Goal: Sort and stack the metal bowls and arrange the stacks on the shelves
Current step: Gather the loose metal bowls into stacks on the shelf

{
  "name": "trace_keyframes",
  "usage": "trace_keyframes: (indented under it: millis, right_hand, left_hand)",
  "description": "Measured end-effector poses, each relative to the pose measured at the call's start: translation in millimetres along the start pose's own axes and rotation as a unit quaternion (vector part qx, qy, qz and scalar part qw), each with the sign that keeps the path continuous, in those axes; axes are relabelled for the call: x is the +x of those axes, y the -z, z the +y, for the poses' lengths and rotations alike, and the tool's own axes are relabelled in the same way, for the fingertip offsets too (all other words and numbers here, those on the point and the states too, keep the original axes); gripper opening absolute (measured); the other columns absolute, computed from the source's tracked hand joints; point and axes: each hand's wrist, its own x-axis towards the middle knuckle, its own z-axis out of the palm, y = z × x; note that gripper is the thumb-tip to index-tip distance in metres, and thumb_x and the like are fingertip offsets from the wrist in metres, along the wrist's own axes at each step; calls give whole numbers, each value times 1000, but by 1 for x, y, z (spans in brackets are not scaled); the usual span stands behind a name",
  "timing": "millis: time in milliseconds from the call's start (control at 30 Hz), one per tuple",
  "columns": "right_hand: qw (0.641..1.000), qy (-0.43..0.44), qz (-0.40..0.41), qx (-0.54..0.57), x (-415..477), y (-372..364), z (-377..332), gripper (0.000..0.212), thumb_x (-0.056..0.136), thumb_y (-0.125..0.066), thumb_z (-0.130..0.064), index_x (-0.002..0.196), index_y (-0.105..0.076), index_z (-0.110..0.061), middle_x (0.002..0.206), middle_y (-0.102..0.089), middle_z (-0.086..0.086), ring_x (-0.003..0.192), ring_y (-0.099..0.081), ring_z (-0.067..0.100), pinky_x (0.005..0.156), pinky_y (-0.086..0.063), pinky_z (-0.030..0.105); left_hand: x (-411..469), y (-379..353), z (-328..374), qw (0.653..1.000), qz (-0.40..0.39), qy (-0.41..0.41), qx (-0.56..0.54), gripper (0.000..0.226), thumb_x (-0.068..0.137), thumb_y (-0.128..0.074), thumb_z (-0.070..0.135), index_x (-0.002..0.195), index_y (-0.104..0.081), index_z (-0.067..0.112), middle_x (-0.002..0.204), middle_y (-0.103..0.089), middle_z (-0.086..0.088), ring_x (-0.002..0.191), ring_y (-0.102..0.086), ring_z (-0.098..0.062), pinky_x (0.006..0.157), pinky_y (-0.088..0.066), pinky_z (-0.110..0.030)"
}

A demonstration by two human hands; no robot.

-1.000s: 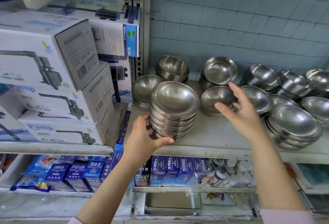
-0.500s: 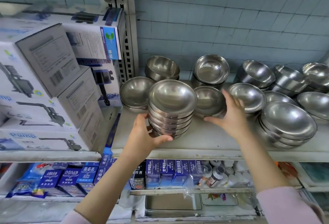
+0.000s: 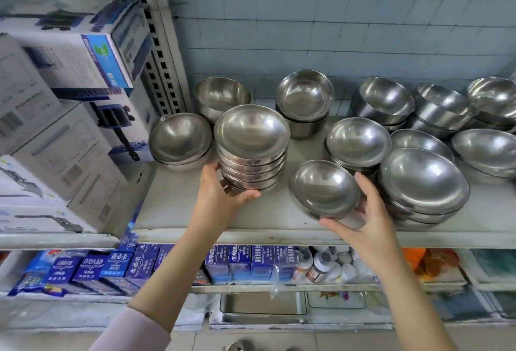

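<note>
My left hand (image 3: 220, 197) grips the base of a stack of several metal bowls (image 3: 252, 146) at the front of the white shelf (image 3: 173, 211). My right hand (image 3: 365, 219) holds a single small metal bowl (image 3: 324, 188) by its rim and underside, tilted toward me, just right of that stack and above the shelf's front. Behind it sits a low stack of small bowls (image 3: 358, 141). A stack of wider bowls (image 3: 421, 183) stands right beside my right hand.
More bowls fill the shelf: one stack at the left (image 3: 180, 138), two at the back (image 3: 222, 95) (image 3: 304, 99), several at the right (image 3: 485, 149). White pump boxes (image 3: 64, 149) stand left of the upright. Blue cartons (image 3: 245, 261) and bottles line the shelf below.
My right hand closed on the small bowl in the middle row and pulled it forward and down toward the shelf's front edge. My left hand kept its hold on the stack.
</note>
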Motion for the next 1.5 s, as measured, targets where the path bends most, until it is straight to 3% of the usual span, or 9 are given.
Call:
trace_keyframes:
  millis: [100,200,433,600,833,1000,1167,1400,1500]
  right_hand:
    - [1000,-13,-26,11,2,3,3,123,54,-82,-59,154,-11,-44,146,-28,-35,140,-36,3,117,-32,36]
    - [998,-40,-43,18,7,7,6,132,50,-82,-63,156,-8,-35,148,-36,-27,137,-40,1,117,-33,36]
    - [996,-59,-62,3,6,11,5,118,49,-85,-68,148,-26,-45,137,-55,-17,125,-55,4,107,-46,43]
    - [996,-57,-67,-15,5,9,3,110,50,-84,-69,144,-30,-50,134,-55,-20,124,-56,7,107,-46,43]
    - [995,-57,-79,-16,-3,-4,-12,110,51,-87,-63,146,-35,-45,132,-57,-23,124,-52,3,108,-44,39]
    - [995,-60,-76,-10,-11,-26,-27,101,53,-89,-54,141,-41,-46,119,-66,-20,108,-63,-2,100,-52,36]
    - [995,-46,-89,-18,-15,-60,-44,95,57,-91,-45,139,-42,-46,116,-66,-20,98,-62,-12,88,-50,17]
    - [992,-5,-89,-91,5,-101,-71,92,59,-91,-44,126,-30,-61,105,-58,-30,94,-52,-21,72,-41,1]
    - [993,-31,-79,-77,8,-110,-66,100,52,-91,-54,136,-37,-60,118,-58,-29,109,-55,-5,91,-46,18]
  left_hand:
    - [6,-12,3,1000,9,-2,2,105,51,-88,38,136,-31,12,135,-50,-13,107,-61,-11,91,-46,-21]
    - [12,-20,6,1000,17,-6,5,110,47,-85,48,136,-31,11,134,-51,-13,108,-62,-12,92,-47,-22]
    - [27,-40,13,999,25,-17,16,92,64,-89,22,135,-32,9,122,-55,-3,93,-58,2,67,-41,2]
    - [33,-41,20,999,19,-35,17,96,67,-87,27,142,-29,10,126,-53,2,105,-57,-9,85,-39,-16]
    - [41,-31,27,998,-22,-54,26,94,72,-83,29,146,-28,11,119,-46,12,109,-45,-2,83,-33,-6]
    - [29,6,24,991,-95,-91,19,95,75,-75,45,149,-26,12,149,-38,3,138,-37,-12,113,-31,-28]
    - [15,78,5,949,141,-242,145,73,82,-75,30,143,-38,11,150,-36,-4,141,-29,-17,113,-22,-27]
    - [38,101,-33,988,112,-79,66,104,71,-81,42,150,-19,13,157,-20,-11,145,-20,-25,119,-21,-46]
    - [46,103,-41,994,93,-52,21,109,70,-83,41,151,-14,18,157,-16,-6,144,-22,-18,117,-21,-33]
